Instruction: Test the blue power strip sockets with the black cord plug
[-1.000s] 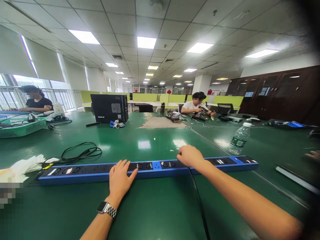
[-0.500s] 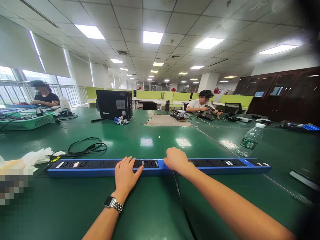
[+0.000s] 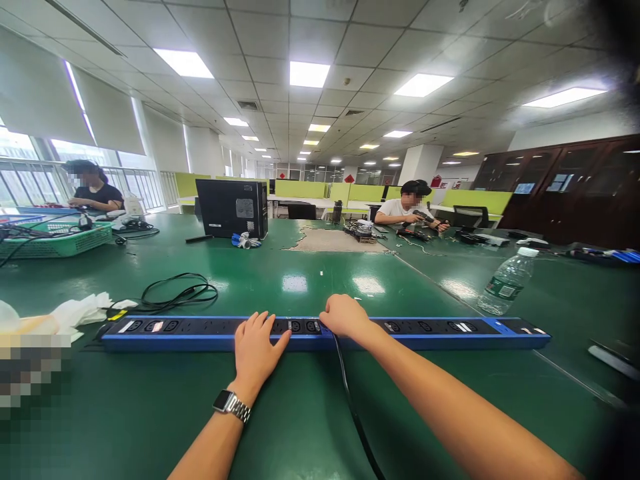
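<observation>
A long blue and black power strip lies across the green table, with rows of sockets along its top. My left hand, wearing a wristwatch, rests on the strip left of its middle, fingers spread and flat. Just right of the strip's middle, my right hand is closed in a fist against its top. A black power cord runs from beneath that fist down toward the table's near edge. The cord's plug end is hidden by my fingers.
Behind the strip's right part stands a plastic bottle. A coiled black cable and white crumpled wrapping lie at left. Farther back are a green basket, a black computer case and two people seated at work.
My right fist has shifted slightly left along the strip, and the cord has moved with it. My left hand stays in place on the strip. The whole view has drifted slightly.
</observation>
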Tool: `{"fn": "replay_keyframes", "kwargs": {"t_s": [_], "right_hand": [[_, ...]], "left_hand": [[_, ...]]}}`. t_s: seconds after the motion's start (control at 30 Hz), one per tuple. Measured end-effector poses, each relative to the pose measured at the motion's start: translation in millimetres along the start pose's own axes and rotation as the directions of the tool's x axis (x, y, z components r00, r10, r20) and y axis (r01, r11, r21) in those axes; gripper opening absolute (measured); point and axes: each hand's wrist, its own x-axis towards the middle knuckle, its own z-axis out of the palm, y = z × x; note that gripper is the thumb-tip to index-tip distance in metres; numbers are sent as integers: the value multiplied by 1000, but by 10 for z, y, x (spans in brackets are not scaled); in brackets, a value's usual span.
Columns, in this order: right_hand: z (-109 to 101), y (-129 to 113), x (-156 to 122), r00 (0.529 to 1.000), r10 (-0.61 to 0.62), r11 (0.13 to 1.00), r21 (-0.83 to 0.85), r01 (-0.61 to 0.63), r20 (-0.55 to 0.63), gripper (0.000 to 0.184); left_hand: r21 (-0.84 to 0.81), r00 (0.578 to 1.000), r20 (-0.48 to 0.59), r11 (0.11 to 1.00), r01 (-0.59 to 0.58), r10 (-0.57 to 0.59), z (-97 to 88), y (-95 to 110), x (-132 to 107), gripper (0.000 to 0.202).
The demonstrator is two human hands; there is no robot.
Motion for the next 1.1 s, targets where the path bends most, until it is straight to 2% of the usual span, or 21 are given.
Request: {"fn": "replay_keyframes", "kwargs": {"t_s": [0.1,0.2,0.37,0.47,0.57,0.7,0.8,0.83,0.87,0.9,0.97,1.03,1.1], "right_hand": [[17,121,27,998,4,998,55,-7,60,26],[66,232,42,990,-48,988,155,27,134,28],[135,296,18,997,-79,987,141,75,25,25],[132,250,-35,997,-77,991,115,75,8,27],[109,152,-82,998,-52,997,51,53,-20,28],[111,160,-63,998,-47,996,79,50,-36,32],[250,356,-38,985,-175,947,273,171,-11,31],[337,433,-43,967,-249,896,370,248,-45,30],[441,501,-56,963,-237,865,422,270,-131,31],[556,554,-76,952,-163,865,427,264,-258,32],[780,609,-128,883,-20,900,376,220,-468,34],[947,608,-169,822,39,926,329,184,-569,27],[1036,588,-175,795,52,936,307,172,-604,25]], "left_hand": [[-8,1000,3,1000,6,-6,-1,4,2,44],[-15,1000,9,1000,7,-7,4,-6,5,44],[-13,1000,0,1000,-2,2,-23,63,-13,40],[-90,991,5,987,-131,132,-39,258,-18,41],[-240,966,50,942,-235,254,17,539,29,48],[-403,942,143,887,-226,305,180,841,163,66],[-400,944,191,900,-175,269,266,922,229,63],[-386,948,191,907,-167,255,280,927,234,57],[-371,951,185,914,-165,247,288,927,231,51],[-359,954,175,918,-167,242,291,926,222,45],[-343,957,155,922,-181,246,291,928,196,39],[-334,960,133,923,-190,246,293,940,171,36],[-324,964,110,926,-195,242,309,952,154,34]]}}
